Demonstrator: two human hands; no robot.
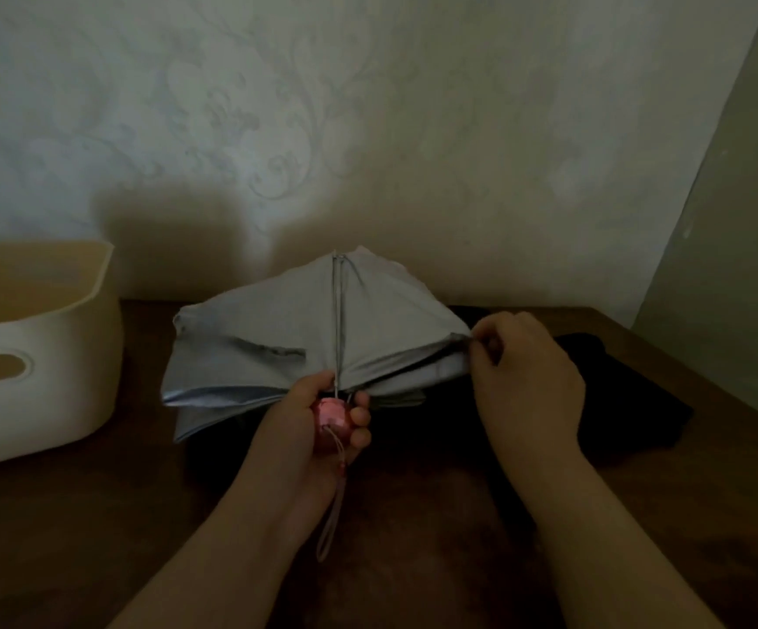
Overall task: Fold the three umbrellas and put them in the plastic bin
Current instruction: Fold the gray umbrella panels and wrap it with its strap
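While the dim brown surface [413, 515] carries everything, the cream bin [50, 365] stands at its left edge, well apart from the hands. A grey umbrella [268, 329], half collapsed with its canopy spread, is held above the surface's middle, over a dark item [617, 401] that cannot be made out. The right hand [526, 379] pinches the canopy's right edge. The left hand [309, 424] grips the pink handle [334, 417]; a strap [329, 515] dangles below it.

Dim light falls on a floral-patterned wall [277, 129] behind a dark wooden table [413, 537].
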